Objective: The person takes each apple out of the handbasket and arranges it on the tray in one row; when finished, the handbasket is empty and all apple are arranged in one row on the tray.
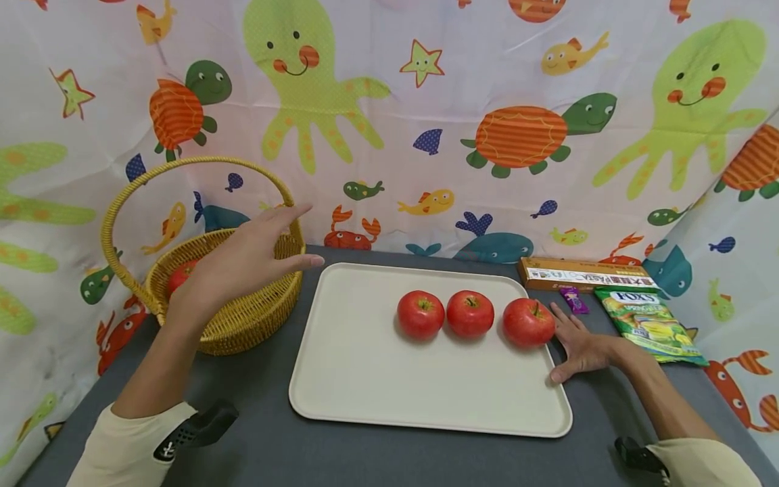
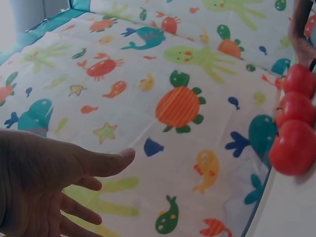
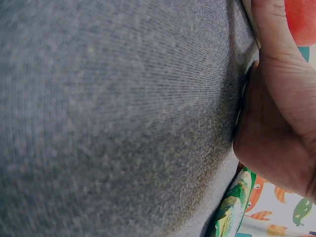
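Note:
My left hand [image 1: 243,253] hovers over the wicker basket [image 1: 243,331], fingers stretched out and holding nothing. In the left wrist view the same hand [image 2: 54,182] shows its spread thumb and fingers. Inside the basket a red apple [image 1: 180,274] is partly hidden behind my wrist. My right hand [image 1: 581,348] rests at the right edge of the white tray [image 1: 377,379], its thumb at the rim. Close by its fingertips sits a red apple [image 1: 528,322]. Two more apples, one in the middle [image 1: 470,314] and one on the left [image 1: 420,315], stand in a row with it.
The basket's tall handle [image 1: 201,162] arches up at the left. Right of the tray lie a long pasta box [image 1: 587,274], a small purple wrapped sweet [image 1: 573,299] and a green snack bag [image 1: 651,325]. A patterned cloth [image 1: 377,223] hangs behind the grey table [image 1: 365,456].

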A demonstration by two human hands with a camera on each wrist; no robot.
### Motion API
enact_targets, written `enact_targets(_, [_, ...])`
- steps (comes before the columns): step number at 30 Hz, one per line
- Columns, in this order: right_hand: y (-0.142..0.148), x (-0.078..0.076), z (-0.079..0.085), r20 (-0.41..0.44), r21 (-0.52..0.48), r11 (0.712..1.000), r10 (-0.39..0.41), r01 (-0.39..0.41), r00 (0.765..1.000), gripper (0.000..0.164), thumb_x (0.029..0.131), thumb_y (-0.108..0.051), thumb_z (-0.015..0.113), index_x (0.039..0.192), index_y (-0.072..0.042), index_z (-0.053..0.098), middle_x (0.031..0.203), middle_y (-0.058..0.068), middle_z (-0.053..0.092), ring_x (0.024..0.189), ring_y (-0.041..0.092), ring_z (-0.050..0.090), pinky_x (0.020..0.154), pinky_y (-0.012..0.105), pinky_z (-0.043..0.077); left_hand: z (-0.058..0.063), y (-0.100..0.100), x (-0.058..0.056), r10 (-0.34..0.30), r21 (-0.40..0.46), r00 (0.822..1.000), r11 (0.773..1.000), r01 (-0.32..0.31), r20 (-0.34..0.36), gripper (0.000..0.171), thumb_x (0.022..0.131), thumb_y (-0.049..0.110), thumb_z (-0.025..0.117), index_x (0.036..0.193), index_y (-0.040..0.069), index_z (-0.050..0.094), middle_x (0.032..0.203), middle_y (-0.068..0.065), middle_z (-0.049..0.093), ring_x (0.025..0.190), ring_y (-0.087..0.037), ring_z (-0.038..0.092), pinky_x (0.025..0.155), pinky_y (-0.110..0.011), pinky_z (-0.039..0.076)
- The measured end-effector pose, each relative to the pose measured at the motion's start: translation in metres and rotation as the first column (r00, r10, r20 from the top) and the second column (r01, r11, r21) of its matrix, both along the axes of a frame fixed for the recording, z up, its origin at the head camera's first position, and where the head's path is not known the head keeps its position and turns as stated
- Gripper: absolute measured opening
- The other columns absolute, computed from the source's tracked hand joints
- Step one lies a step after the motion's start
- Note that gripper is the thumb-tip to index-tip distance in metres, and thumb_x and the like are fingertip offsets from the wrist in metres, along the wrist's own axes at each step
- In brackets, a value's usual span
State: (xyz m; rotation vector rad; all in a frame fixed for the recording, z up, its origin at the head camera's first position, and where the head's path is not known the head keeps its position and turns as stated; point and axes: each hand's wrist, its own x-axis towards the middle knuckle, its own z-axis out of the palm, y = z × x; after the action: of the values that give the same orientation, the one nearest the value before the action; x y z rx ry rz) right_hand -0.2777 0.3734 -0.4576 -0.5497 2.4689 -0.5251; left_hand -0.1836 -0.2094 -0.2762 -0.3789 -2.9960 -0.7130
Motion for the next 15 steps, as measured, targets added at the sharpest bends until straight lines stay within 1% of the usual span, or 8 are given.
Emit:
enact_targets(4, [-0.002, 0.000, 0.001, 0.011, -0.005, 1.000, 0.005, -0.005, 1.000, 0.143, 0.069, -0.063, 0.087, 0.164, 0.005, 0.004, 0.165, 0.040, -0.019, 0.148, 0.069, -0.019, 0.110, 0.087, -0.014, 0.001, -0.019, 0.000, 0.043, 0.003, 0.999, 0.999, -0.043, 0.021, 0.094, 0.095, 0.058, 0.069, 0.168, 0.021, 0.022, 0.171, -0.022, 0.028, 0.157, -0.048, 0.027, 0.117, -0.076, 0.031])
enact_targets(9, [-0.002, 0.000, 0.002, 0.001, 0.013, 1.000, 0.002, -0.002, 1.000, 0.143, 0.069, -0.064, 0.087, 0.164, 0.004, 0.004, 0.166, 0.039, -0.018, 0.148, 0.070, -0.017, 0.109, 0.088, -0.012, 0.000, -0.039, -0.001, 0.076, -0.017, 0.997, 0.997, -0.075, 0.022, 0.097, 0.095, 0.059, 0.069, 0.168, 0.018, 0.020, 0.171, -0.021, 0.028, 0.157, -0.047, 0.027, 0.121, -0.074, 0.026])
enact_targets(13, [-0.003, 0.000, 0.002, -0.011, 0.019, 1.000, 0.004, -0.004, 1.000, 0.143, 0.068, -0.066, 0.086, 0.165, 0.003, 0.005, 0.166, 0.039, -0.017, 0.148, 0.069, -0.016, 0.111, 0.087, -0.011, -0.004, -0.055, -0.003, 0.093, -0.025, 0.995, 0.995, -0.093, 0.024, 0.097, 0.096, 0.059, 0.068, 0.168, 0.015, 0.020, 0.171, -0.022, 0.027, 0.156, -0.049, 0.026, 0.121, -0.075, 0.025])
enact_targets(15, [-0.003, 0.001, 0.002, -0.012, 0.016, 1.000, 0.009, -0.009, 1.000, 0.142, 0.069, -0.066, 0.086, 0.164, 0.003, 0.006, 0.166, 0.040, -0.016, 0.148, 0.070, -0.015, 0.110, 0.088, -0.010, -0.007, -0.064, -0.004, 0.114, -0.031, 0.993, 0.993, -0.113, 0.042, 0.098, 0.096, 0.059, 0.067, 0.168, 0.013, 0.019, 0.171, -0.024, 0.025, 0.156, -0.052, 0.025, 0.120, -0.076, 0.024])
